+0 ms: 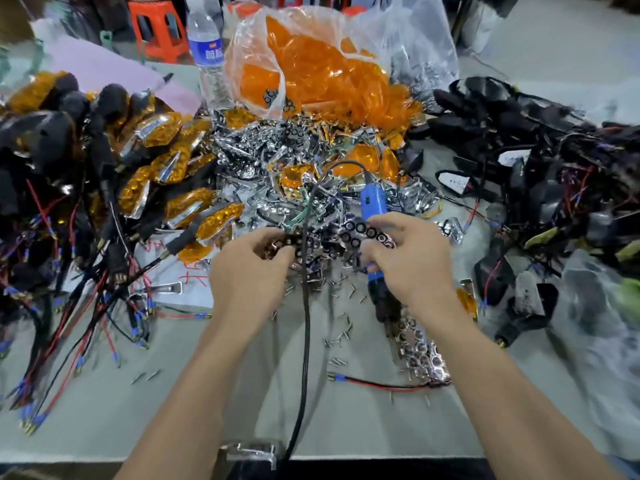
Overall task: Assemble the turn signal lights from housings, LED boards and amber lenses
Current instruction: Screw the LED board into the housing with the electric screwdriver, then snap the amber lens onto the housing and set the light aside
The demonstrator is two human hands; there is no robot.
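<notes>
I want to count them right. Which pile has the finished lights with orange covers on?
The pile of finished lights on the left; the right pile of black housings has no lenses.

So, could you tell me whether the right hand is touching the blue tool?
Touching. The head view shows the right hand wrapped around the blue tool, whose body passes under the fingers.

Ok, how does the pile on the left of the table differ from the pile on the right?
The left pile shows black housings fitted with amber lenses and chrome trim; the right pile is black housings with no amber lens showing. Some right pile housings show a white inside; left pile ones are closed by lenses. Both trail red and black wires.
</notes>
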